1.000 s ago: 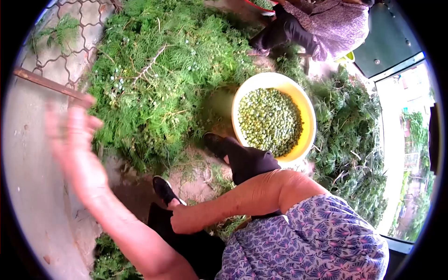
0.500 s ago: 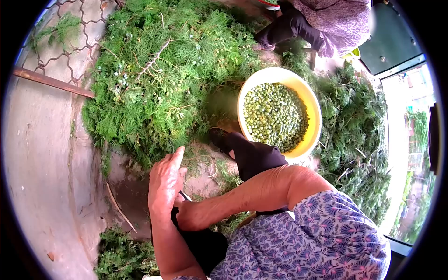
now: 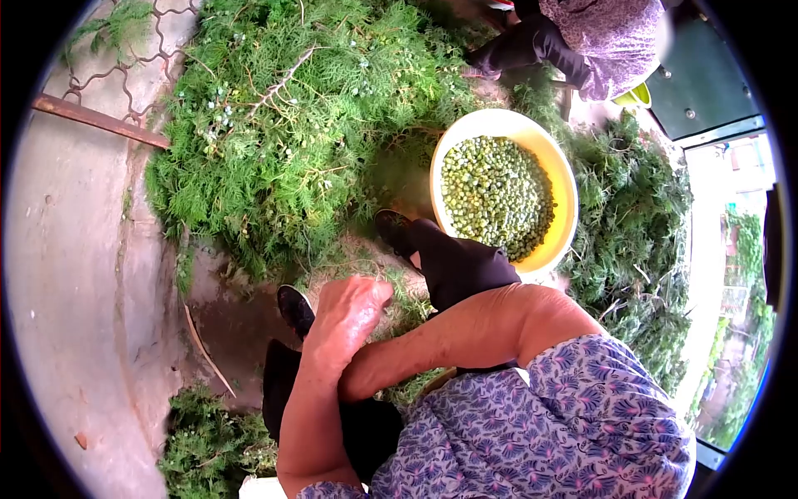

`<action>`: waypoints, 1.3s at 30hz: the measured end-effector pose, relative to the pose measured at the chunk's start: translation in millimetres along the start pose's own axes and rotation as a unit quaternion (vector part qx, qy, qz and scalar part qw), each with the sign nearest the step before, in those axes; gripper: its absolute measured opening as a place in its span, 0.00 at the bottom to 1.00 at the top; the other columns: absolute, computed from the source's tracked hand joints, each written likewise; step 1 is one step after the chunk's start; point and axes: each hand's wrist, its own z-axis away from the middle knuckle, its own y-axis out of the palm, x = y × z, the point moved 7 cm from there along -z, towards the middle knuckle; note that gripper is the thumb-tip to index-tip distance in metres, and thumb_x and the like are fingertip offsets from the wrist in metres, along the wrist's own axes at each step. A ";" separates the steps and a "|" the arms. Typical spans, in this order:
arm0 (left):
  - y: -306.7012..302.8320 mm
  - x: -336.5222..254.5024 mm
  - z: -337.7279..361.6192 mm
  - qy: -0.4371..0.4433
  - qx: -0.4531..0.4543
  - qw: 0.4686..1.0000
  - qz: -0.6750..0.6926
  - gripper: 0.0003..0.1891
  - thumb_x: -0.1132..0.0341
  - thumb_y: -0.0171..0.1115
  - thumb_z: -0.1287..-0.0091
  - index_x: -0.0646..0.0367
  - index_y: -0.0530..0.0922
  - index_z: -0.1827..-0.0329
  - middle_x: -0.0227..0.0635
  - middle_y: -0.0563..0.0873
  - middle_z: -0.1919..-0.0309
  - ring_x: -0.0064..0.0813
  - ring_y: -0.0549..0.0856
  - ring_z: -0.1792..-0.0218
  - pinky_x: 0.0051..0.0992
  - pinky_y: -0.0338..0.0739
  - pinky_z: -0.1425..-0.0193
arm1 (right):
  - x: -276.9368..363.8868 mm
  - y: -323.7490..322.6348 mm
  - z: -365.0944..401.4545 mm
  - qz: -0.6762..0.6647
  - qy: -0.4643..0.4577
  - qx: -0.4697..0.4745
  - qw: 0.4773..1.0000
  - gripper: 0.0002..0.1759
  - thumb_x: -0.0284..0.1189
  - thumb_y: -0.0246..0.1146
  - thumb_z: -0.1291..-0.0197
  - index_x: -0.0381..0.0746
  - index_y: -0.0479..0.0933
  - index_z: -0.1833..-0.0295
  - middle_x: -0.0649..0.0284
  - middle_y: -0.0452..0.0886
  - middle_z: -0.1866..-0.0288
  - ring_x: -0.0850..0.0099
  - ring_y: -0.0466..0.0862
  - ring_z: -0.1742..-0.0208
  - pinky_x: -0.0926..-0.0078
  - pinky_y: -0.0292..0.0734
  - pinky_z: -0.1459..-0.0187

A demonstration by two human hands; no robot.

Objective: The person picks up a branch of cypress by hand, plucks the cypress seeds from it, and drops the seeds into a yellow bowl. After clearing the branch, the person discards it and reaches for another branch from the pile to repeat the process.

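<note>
Evergreen branches [image 3: 274, 158] lie in a broad green heap on the ground ahead of your hands, pale bluish cones among the sprigs. Your left hand [image 3: 349, 312]: drawn in over your lap, short of the heap, fingers curled closed; cannot tell if anything is inside. Your right hand [image 3: 359, 374]: just beside your left wrist, partly hidden behind it, so its grip cannot be told. Yellow bucket [image 3: 568, 195] stands upright between the heap and more greenery [image 3: 636, 204], green pieces [image 3: 490, 195] inside, below the rim. Your dark trouser leg [image 3: 465, 266] is right by the bucket. Rusty bar [image 3: 100, 121] ends at the heap's edge; thin stick [image 3: 205, 349] lies apart, near your shoe [image 3: 295, 309]. Another person [image 3: 607, 41] sits beyond the bucket, hands not visible.
</note>
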 end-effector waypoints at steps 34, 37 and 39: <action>-3.7 34.4 14.4 -0.059 -0.071 0.961 -0.262 0.19 0.63 0.57 0.38 0.54 0.72 0.43 0.47 0.79 0.49 0.39 0.78 0.48 0.38 0.69 0.40 | -43.0 46.5 -30.9 0.058 -0.051 -0.052 0.996 0.10 0.28 0.53 0.48 0.36 0.76 0.63 0.54 0.80 0.62 0.64 0.79 0.59 0.66 0.72 0.54; -23.2 48.5 1.5 -0.168 0.020 0.952 -0.254 0.17 0.62 0.59 0.39 0.57 0.74 0.48 0.46 0.82 0.57 0.40 0.81 0.54 0.36 0.75 0.50 | -19.3 38.6 -23.3 0.243 -0.134 -0.071 0.958 0.06 0.29 0.57 0.56 0.40 0.79 0.76 0.61 0.81 0.71 0.67 0.80 0.64 0.66 0.73 0.60; -38.0 43.5 2.7 -0.146 -0.036 0.952 -0.266 0.15 0.63 0.60 0.41 0.61 0.75 0.53 0.46 0.82 0.61 0.42 0.81 0.55 0.36 0.75 0.52 | -8.5 28.7 -15.9 0.345 -0.087 -0.026 0.934 0.05 0.30 0.59 0.65 0.45 0.76 0.86 0.69 0.77 0.78 0.71 0.77 0.64 0.70 0.72 0.65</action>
